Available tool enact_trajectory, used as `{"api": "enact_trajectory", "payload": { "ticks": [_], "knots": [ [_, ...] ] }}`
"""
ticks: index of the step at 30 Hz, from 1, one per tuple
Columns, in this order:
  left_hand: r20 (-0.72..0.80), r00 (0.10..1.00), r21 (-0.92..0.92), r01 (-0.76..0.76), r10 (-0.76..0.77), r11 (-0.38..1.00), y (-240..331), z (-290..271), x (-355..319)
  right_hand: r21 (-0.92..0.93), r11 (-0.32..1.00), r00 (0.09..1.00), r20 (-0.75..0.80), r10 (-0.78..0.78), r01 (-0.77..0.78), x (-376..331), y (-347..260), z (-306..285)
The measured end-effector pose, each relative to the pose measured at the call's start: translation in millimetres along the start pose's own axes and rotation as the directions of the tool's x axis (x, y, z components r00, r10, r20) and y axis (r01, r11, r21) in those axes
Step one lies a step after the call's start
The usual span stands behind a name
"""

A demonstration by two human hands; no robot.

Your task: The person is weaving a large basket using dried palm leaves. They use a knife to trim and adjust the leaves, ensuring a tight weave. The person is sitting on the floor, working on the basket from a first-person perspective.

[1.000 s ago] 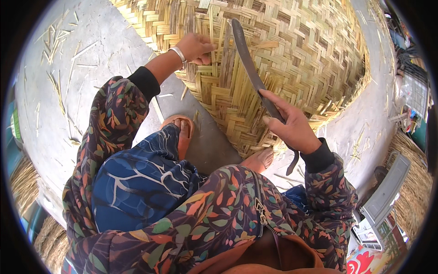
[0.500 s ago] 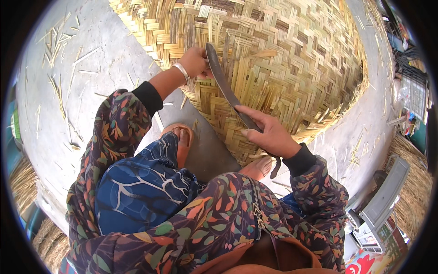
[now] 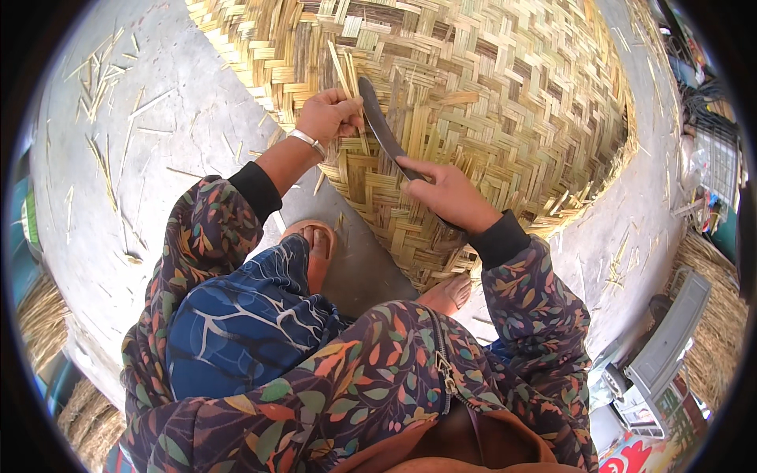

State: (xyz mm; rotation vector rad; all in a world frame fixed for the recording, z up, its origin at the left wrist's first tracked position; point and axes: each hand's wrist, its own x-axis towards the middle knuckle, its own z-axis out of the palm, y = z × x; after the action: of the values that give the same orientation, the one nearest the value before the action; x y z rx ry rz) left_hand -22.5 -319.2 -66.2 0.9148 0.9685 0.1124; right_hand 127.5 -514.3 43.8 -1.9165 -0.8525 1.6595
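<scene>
Before me spreads a large woven mat (image 3: pixel 505 102) of pale yellow and brown split strips, its near corner by my feet. My left hand (image 3: pixel 330 116), a bracelet at its wrist, pinches thin split strips (image 3: pixel 344 69) that stand up over the mat's left part. In my right hand (image 3: pixel 453 193) is a long, dark, curved knife (image 3: pixel 381 130). Its blade slants up and left across the mat, and its tip lies just right of the strips. The knife's handle is mostly hidden under my palm.
Loose strip scraps (image 3: pixel 101 83) lie scattered on the grey concrete floor (image 3: pixel 169 150) to the left. Bundles of dry straw (image 3: pixel 714 339) and a grey metal cart (image 3: pixel 670 339) stand at the right. My sandalled foot (image 3: pixel 317 240) is near the mat's edge.
My right hand has shifted slightly up and left with the knife. The strips in my left hand now show raised beside the blade tip; the left hand has turned a little.
</scene>
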Motion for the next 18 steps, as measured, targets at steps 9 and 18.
{"api": "enact_trajectory", "payload": {
  "ticks": [9,18],
  "knots": [
    [-0.084,0.996,0.080,-0.015,0.021,0.997,8,12,6,-0.179,0.977,0.961,-0.226,-0.160,0.120,25,28,38],
    [-0.007,0.983,0.160,0.185,-0.186,0.970,22,17,5,-0.398,0.917,0.947,-0.299,-0.113,-0.017,37,14,40]
  ]
}}
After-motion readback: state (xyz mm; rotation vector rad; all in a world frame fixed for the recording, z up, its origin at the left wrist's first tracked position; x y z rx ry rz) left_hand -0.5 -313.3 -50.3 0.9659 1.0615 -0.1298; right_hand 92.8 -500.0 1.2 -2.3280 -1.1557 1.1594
